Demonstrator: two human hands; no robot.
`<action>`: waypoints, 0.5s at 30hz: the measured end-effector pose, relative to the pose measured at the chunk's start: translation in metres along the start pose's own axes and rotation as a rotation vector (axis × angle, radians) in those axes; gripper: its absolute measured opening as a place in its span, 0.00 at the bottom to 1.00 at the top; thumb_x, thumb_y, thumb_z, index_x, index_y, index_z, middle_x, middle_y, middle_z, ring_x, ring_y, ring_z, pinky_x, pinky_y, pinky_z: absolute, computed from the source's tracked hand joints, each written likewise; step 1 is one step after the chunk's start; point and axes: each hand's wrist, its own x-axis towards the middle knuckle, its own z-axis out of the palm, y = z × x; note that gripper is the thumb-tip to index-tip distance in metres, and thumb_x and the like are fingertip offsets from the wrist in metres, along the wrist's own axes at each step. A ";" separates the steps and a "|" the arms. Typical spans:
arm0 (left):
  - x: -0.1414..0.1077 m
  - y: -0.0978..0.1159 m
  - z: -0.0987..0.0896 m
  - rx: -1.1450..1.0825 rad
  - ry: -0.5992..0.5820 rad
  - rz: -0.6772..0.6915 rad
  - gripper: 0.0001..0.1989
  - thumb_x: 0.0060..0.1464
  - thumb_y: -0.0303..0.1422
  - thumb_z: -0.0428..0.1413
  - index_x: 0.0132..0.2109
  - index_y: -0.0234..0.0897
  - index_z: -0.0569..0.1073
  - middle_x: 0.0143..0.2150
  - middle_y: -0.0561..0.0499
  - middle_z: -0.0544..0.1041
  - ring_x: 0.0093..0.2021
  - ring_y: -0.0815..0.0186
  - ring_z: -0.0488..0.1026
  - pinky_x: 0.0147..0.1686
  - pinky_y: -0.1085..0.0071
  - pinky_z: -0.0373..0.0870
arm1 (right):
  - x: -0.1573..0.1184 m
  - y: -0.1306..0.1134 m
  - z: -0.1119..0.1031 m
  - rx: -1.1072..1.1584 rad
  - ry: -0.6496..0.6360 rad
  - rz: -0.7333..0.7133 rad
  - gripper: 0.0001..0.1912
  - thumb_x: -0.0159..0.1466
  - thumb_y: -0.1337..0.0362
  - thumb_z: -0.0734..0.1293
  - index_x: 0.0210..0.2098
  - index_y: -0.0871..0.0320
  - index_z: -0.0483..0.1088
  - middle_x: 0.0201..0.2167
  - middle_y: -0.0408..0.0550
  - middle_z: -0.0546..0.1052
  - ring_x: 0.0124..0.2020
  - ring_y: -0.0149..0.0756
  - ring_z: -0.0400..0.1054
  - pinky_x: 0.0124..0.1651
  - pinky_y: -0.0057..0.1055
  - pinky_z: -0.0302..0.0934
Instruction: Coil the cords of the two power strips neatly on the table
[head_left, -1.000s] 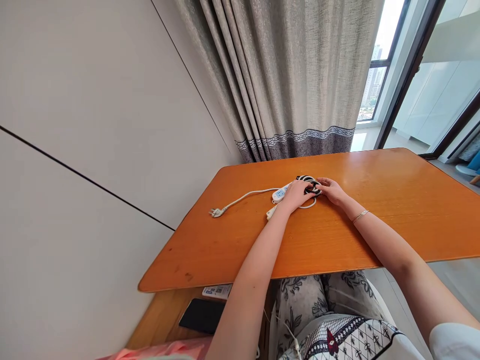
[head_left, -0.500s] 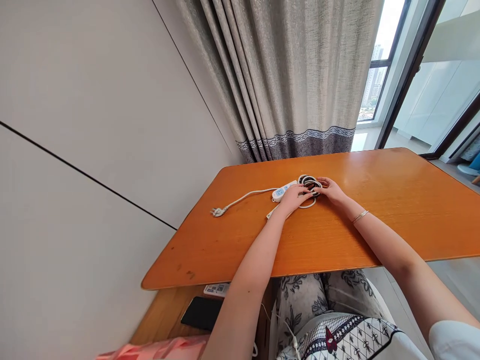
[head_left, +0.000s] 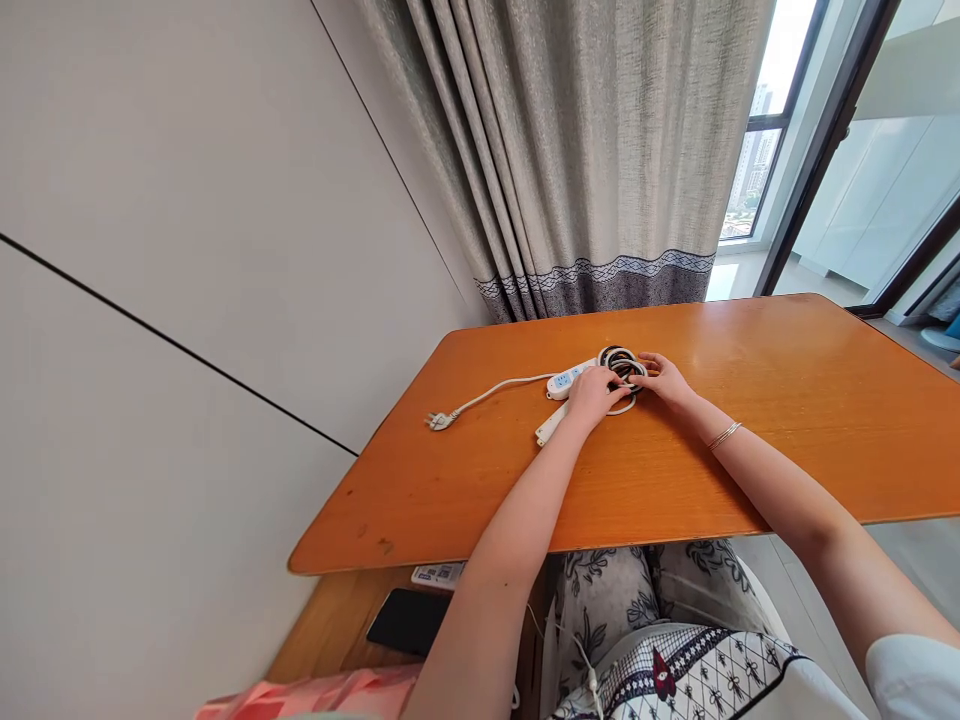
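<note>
A bundle of black and white cables lies coiled on the orange-brown table. My left hand reaches over the near side of the coil, its fingers closed on the cables. From the right, my right hand pinches the coil's edge between thumb and fingers. A white power strip with blue socket faces sits left of the coil. Closer to me, a second white strip is partly covered by my left hand. A white cord runs left to its plug, which rests on the table.
Below the table's left front edge, a black phone lies on a wooden surface, with pink cloth nearby. A wall borders the left, and a grey curtain hangs behind. A glass door stands at the right.
My left hand has shifted slightly right, uncovering more of the nearer white strip. Both hands stay at the cable coil. The whole view has moved a little.
</note>
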 end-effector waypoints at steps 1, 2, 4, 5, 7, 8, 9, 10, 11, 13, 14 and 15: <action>0.000 0.001 0.000 0.019 0.005 -0.010 0.09 0.58 0.40 0.63 0.41 0.41 0.83 0.45 0.45 0.81 0.50 0.54 0.75 0.53 0.59 0.70 | 0.000 0.000 0.000 0.002 -0.008 0.016 0.36 0.41 0.60 0.82 0.48 0.56 0.70 0.42 0.48 0.78 0.42 0.37 0.74 0.54 0.41 0.68; -0.001 0.002 0.000 0.034 0.009 -0.016 0.10 0.58 0.40 0.63 0.41 0.41 0.83 0.44 0.45 0.81 0.50 0.54 0.75 0.52 0.58 0.70 | 0.001 0.000 -0.001 0.007 -0.026 0.034 0.36 0.41 0.60 0.83 0.47 0.57 0.70 0.41 0.48 0.79 0.41 0.37 0.75 0.54 0.41 0.68; -0.001 0.003 0.001 0.050 0.014 -0.017 0.10 0.58 0.41 0.63 0.41 0.41 0.84 0.45 0.44 0.80 0.50 0.53 0.74 0.53 0.57 0.69 | 0.001 -0.001 -0.003 0.011 -0.073 0.064 0.36 0.40 0.60 0.84 0.46 0.58 0.71 0.38 0.47 0.81 0.39 0.37 0.75 0.52 0.39 0.69; -0.002 0.004 0.001 0.052 0.016 -0.014 0.10 0.58 0.41 0.63 0.41 0.41 0.84 0.44 0.44 0.80 0.50 0.52 0.74 0.53 0.57 0.69 | 0.002 -0.001 -0.004 0.009 -0.096 0.080 0.35 0.39 0.60 0.84 0.44 0.58 0.72 0.37 0.47 0.81 0.38 0.36 0.76 0.50 0.38 0.70; -0.003 0.004 0.001 0.046 0.017 -0.009 0.10 0.58 0.41 0.63 0.41 0.42 0.84 0.44 0.44 0.80 0.50 0.52 0.73 0.54 0.56 0.69 | 0.004 -0.001 -0.007 -0.007 -0.121 0.112 0.35 0.38 0.61 0.85 0.43 0.58 0.72 0.34 0.46 0.82 0.34 0.36 0.76 0.45 0.37 0.71; -0.003 0.004 0.001 0.041 0.017 -0.010 0.10 0.57 0.41 0.64 0.41 0.42 0.85 0.44 0.45 0.79 0.50 0.52 0.73 0.54 0.56 0.69 | 0.005 0.000 -0.008 -0.019 -0.125 0.124 0.35 0.38 0.61 0.85 0.42 0.59 0.72 0.32 0.45 0.81 0.32 0.36 0.75 0.42 0.36 0.72; -0.003 0.004 0.002 0.036 0.017 -0.014 0.10 0.57 0.41 0.64 0.41 0.43 0.85 0.44 0.45 0.79 0.51 0.51 0.72 0.54 0.56 0.68 | 0.005 0.001 -0.009 -0.032 -0.127 0.134 0.35 0.38 0.60 0.85 0.42 0.59 0.72 0.30 0.45 0.81 0.30 0.35 0.75 0.40 0.35 0.72; -0.003 0.004 0.002 0.032 0.017 -0.019 0.10 0.57 0.42 0.64 0.42 0.43 0.85 0.44 0.45 0.79 0.51 0.51 0.72 0.54 0.55 0.68 | 0.006 0.002 -0.010 -0.044 -0.125 0.141 0.35 0.39 0.60 0.85 0.43 0.59 0.72 0.28 0.44 0.81 0.29 0.35 0.74 0.39 0.35 0.72; -0.004 0.004 0.002 0.030 0.020 -0.024 0.11 0.57 0.42 0.64 0.42 0.43 0.85 0.44 0.44 0.79 0.51 0.51 0.72 0.55 0.55 0.68 | 0.006 0.002 -0.010 -0.052 -0.124 0.145 0.35 0.39 0.60 0.86 0.43 0.59 0.72 0.28 0.45 0.81 0.29 0.35 0.75 0.38 0.35 0.72; -0.004 0.004 0.003 0.031 0.030 -0.032 0.12 0.58 0.44 0.62 0.43 0.42 0.85 0.45 0.44 0.79 0.52 0.51 0.72 0.55 0.55 0.68 | 0.005 0.004 -0.010 -0.053 -0.122 0.144 0.36 0.39 0.60 0.86 0.43 0.59 0.71 0.30 0.46 0.82 0.31 0.36 0.76 0.39 0.34 0.72; -0.004 0.004 0.003 0.035 0.034 -0.036 0.13 0.59 0.44 0.62 0.43 0.42 0.85 0.45 0.44 0.79 0.51 0.51 0.72 0.54 0.55 0.68 | 0.005 0.004 -0.009 -0.043 -0.120 0.138 0.36 0.39 0.60 0.86 0.43 0.58 0.71 0.32 0.46 0.83 0.32 0.36 0.77 0.40 0.34 0.73; -0.004 0.004 0.003 0.037 0.036 -0.038 0.13 0.59 0.44 0.62 0.43 0.42 0.85 0.45 0.44 0.79 0.51 0.51 0.73 0.54 0.55 0.69 | 0.004 0.004 -0.007 -0.029 -0.119 0.129 0.36 0.39 0.60 0.86 0.43 0.58 0.71 0.33 0.46 0.83 0.33 0.36 0.77 0.41 0.34 0.73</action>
